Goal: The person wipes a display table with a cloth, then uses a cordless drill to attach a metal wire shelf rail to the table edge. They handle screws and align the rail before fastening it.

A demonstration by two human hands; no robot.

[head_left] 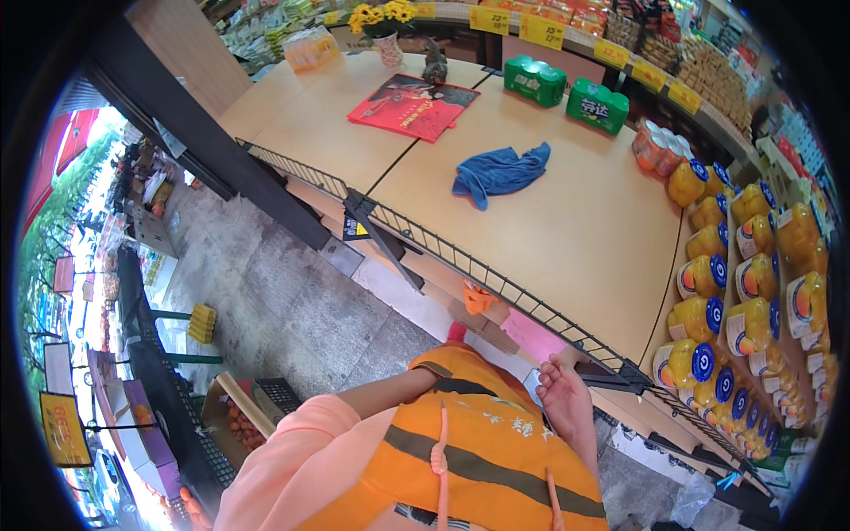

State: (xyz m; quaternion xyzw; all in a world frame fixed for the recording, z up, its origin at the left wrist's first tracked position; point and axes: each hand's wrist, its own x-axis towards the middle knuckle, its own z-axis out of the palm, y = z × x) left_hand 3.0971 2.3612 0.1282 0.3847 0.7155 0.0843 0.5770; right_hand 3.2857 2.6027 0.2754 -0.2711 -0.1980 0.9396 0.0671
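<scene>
My left forearm crosses the front of my orange apron, and the hand at its end is hidden at the apron's brown-edged opening. My right hand is raised beside the apron, close to the wire-railed edge of the display table. Its fingers are loosely bent and apart, with nothing seen in them. A crumpled blue cloth lies on the tabletop, out of reach of both hands. Farther back rests a flat red printed bag or folder.
Green can packs and orange cans line the table's far right. Rows of yellow fruit jars stand along the right. A flower vase is at the back. A low wire rail edges the table. Fruit crates stand at lower left.
</scene>
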